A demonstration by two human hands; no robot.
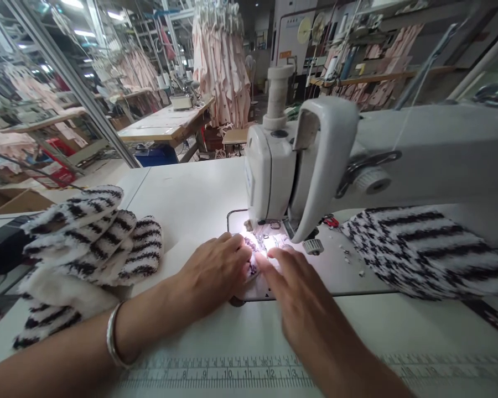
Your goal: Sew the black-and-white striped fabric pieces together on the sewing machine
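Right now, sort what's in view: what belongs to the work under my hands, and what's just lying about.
In the work:
- fuzzy piece at your fingers
- sewing machine
- probably the matching striped pieces on the left and right

Apparently just about:
- small red item
- cardboard box
- blue bin
- hanging pink garments

Factory room; strip lights (84,33) lit overhead. Slanting metal post (77,85) beside left corner of pale worktable (149,130); small machine (181,103) near its far edge, blue bin (156,157) below near edge. Pale pink garments (222,66) hanging beyond right corner. Pale wall (292,30), orange sign (285,55). Light floor (102,168).
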